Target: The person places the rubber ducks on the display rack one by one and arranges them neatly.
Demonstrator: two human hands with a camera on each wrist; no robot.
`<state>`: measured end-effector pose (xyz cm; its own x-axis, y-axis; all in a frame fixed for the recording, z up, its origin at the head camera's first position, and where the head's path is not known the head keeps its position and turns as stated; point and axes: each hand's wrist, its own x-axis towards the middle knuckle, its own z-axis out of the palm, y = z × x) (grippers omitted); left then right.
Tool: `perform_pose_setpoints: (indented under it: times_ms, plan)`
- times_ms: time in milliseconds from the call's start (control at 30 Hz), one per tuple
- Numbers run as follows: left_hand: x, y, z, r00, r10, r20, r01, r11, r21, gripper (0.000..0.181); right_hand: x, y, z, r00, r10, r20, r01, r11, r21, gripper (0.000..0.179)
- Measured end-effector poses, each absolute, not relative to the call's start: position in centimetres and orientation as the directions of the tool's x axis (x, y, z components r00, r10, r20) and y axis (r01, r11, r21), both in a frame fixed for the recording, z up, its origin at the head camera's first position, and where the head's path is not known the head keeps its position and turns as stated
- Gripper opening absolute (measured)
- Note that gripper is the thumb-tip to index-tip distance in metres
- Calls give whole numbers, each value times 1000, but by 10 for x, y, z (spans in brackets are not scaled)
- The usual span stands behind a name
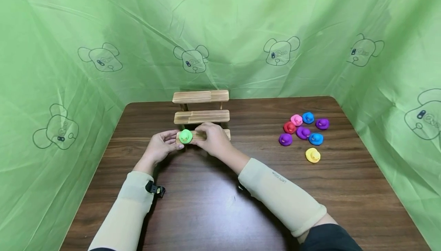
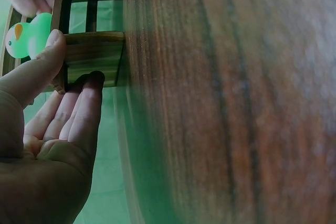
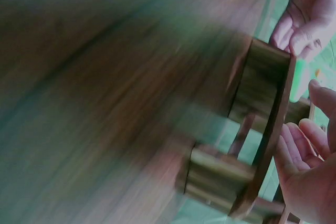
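A green rubber duck [image 1: 185,136] sits upright at the left end of the lowest step of a three-tier wooden stand [image 1: 201,117]. My left hand [image 1: 163,146] grips that end of the step. In the left wrist view, its thumb lies at the plank's edge beside the duck [image 2: 32,36], and the fingers reach underneath. Just right of the duck, my right hand [image 1: 214,140] hovers over the same step. Its thumb and fingers are spread apart around nothing in the right wrist view, where the stand [image 3: 273,114] partly hides the duck.
On the right of the brown table [image 1: 206,212] lies a loose group of rubber ducks: purple, blue, pink and red ones, with a yellow duck [image 1: 312,155] nearest me. A green curtain [image 1: 234,21] with bear-like face drawings surrounds the table's back and sides.
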<state>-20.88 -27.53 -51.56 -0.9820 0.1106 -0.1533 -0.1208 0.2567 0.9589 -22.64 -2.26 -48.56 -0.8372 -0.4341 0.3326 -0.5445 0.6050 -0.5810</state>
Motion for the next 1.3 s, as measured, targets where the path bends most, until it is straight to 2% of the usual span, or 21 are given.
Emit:
perform_pose_setpoints:
  times_ms: [367, 600, 1033, 1300]
  plan:
    - [-209, -277, -518, -984, 111, -143, -109, 267, 957, 74, -223, 32, -478, -875, -324, 359, -483, 555, -677, 38]
    - [-207, -278, -518, -985, 112, -134, -99, 270, 958, 73, -219, 72, -478, -870, -274, 409, -492, 520, -699, 37]
    - [-208, -277, -516, -985, 113, -129, -96, 264, 960, 73, -216, 173, -489, -902, -108, 418, -390, 621, -680, 39]
    - [-208, -275, -515, -985, 112, -131, -97, 266, 959, 73, -213, 218, -496, -944, -20, 329, -259, 660, -706, 44]
